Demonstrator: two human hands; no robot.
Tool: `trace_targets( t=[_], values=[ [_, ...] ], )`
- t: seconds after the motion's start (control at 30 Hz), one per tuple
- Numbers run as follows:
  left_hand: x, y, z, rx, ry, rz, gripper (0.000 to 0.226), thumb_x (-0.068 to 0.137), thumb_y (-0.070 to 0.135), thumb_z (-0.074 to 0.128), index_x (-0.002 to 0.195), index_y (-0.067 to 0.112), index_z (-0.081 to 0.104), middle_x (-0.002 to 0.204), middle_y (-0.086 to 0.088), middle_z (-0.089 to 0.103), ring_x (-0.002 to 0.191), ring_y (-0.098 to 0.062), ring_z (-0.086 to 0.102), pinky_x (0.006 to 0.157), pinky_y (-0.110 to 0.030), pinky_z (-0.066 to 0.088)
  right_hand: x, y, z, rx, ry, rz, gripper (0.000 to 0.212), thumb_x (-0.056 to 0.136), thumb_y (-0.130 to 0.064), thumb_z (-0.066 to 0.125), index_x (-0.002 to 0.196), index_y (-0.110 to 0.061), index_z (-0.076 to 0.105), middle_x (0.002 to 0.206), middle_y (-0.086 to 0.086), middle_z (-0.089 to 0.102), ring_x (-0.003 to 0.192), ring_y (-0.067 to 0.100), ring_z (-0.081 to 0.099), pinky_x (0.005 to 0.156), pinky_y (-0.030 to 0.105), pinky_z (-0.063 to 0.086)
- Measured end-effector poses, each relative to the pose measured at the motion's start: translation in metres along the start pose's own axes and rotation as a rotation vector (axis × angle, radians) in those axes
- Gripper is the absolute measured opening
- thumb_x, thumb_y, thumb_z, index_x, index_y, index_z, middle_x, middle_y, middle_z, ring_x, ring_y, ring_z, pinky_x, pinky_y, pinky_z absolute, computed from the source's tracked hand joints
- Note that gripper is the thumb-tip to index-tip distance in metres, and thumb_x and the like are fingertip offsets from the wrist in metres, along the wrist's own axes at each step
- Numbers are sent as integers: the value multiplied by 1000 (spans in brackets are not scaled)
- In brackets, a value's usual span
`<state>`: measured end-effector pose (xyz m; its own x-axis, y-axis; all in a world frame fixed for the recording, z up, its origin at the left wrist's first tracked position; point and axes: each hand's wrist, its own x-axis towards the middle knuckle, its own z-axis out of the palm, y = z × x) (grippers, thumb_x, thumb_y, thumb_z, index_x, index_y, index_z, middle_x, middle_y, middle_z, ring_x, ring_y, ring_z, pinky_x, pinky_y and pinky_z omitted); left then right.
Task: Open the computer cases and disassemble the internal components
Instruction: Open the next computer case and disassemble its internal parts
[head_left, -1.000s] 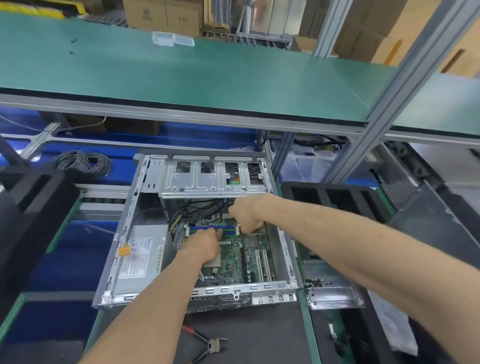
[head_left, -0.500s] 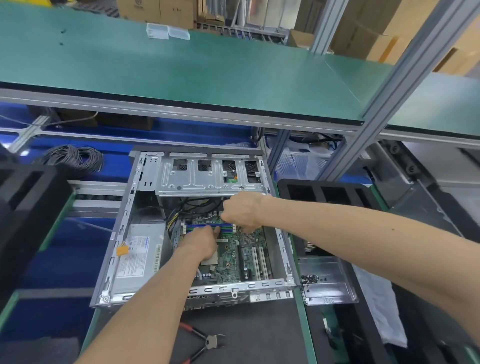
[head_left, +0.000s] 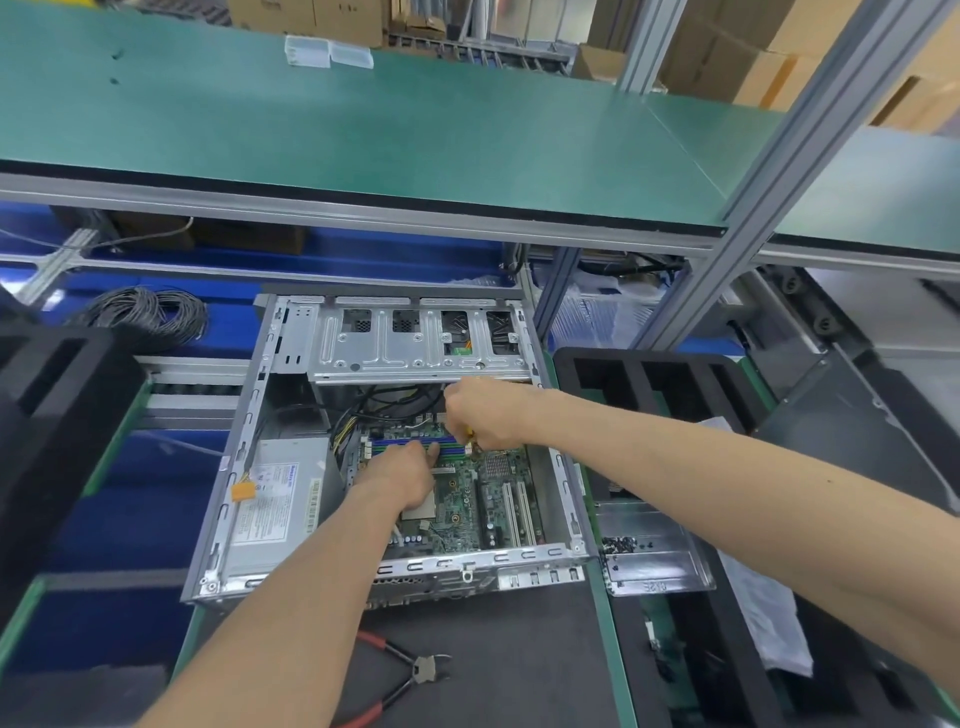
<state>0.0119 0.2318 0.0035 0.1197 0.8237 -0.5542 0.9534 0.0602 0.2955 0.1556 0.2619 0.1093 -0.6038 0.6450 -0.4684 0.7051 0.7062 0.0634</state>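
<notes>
One open computer case (head_left: 270, 415), centre frame: bare grey steel, lid off, green motherboard (head_left: 467, 499) with blue memory slots (head_left: 410, 442), labelled power supply (head_left: 275, 509) lower left. Left hand (head_left: 402, 475) rests fingers-down on the slots; right hand (head_left: 480, 418), fingers curled, pinches something small and yellow.

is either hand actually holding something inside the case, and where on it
The right hand is curled over the right end of the memory slots; what its grip closes on cannot be told. The left hand rests on the motherboard, holding nothing visible.
</notes>
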Motion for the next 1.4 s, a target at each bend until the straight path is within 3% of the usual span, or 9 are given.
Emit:
trace_targets(
  t=[0.1, 0.2, 0.47, 0.63, 0.87, 1.03, 1.17, 1.27, 1.4],
  values=[
    [0, 0, 0, -13, 8, -1, 44, 100, 18, 36, 142, 17, 47, 124, -17, 61, 109, -36, 59, 92, -43, 51, -9, -1, 13, 44, 91, 36, 24, 93, -13, 62, 116, -9, 68, 114, 9, 55, 97, 29, 61, 68, 34, 40],
    [0, -1, 0, -5, 11, -5, 43, 101, 19, 35, 142, 15, 46, 132, -18, 58, 115, -36, 57, 97, -45, 49, -14, -7, 23, -19, 211, 173, 45, 104, -48, 43, 101, -8, 63, 98, 13, 61, 87, 35, 64, 62, 37, 40],
    [-2, 2, -1, 44, -8, 31, 64, 95, 8, 33, 155, 31, 32, 131, -16, 59, 112, -37, 59, 92, -44, 50, -23, 6, 27, 304, 217, 134, 21, 91, -2, 60, 110, -11, 62, 113, 7, 57, 100, 26, 56, 78, 34, 44],
    [-2, 1, -1, 49, -3, 23, 61, 97, 12, 34, 155, 32, 34, 131, -13, 59, 112, -34, 59, 92, -43, 51, -22, -5, 40, 115, 374, 232, 28, 105, -35, 49, 111, -8, 56, 94, 12, 59, 81, 33, 62, 63, 41, 51],
    [0, 2, 1, 34, 22, 6, 49, 102, 18, 33, 150, 25, 43, 126, -13, 62, 102, -31, 60, 84, -39, 49, -23, 2, 44, 257, 322, 147, 27, 82, -7, 66, 107, -12, 56, 106, 5, 49, 86, 23, 51, 66, 32, 40],
    [-2, 2, 0, 37, 29, -1, 46, 103, 21, 34, 147, 25, 45, 129, -13, 61, 112, -33, 60, 93, -42, 51, -20, -4, 49, 84, 403, 241, 30, 106, -37, 46, 119, -11, 52, 101, 11, 57, 82, 33, 61, 61, 40, 46],
    [-2, 3, 0, 40, 27, -11, 46, 102, 21, 33, 147, 25, 45, 126, -13, 61, 109, -33, 61, 89, -41, 51, -20, -1, 50, 208, 395, 195, 15, 99, -19, 56, 112, -11, 55, 106, 8, 55, 84, 28, 59, 64, 35, 41],
    [-3, 2, 0, 25, 40, -27, 41, 103, 25, 33, 140, 18, 49, 124, -14, 61, 109, -33, 60, 89, -41, 51, -23, 3, 47, 263, 350, 126, 28, 83, -6, 66, 109, -14, 57, 104, 2, 48, 85, 16, 42, 68, 30, 35],
    [-3, 2, -1, 30, 29, -21, 44, 102, 22, 35, 144, 21, 47, 125, -13, 61, 110, -33, 60, 89, -41, 50, -20, -2, 50, 176, 422, 233, 26, 102, -35, 51, 112, -11, 51, 98, 9, 53, 80, 29, 57, 61, 37, 42]
  ],
)
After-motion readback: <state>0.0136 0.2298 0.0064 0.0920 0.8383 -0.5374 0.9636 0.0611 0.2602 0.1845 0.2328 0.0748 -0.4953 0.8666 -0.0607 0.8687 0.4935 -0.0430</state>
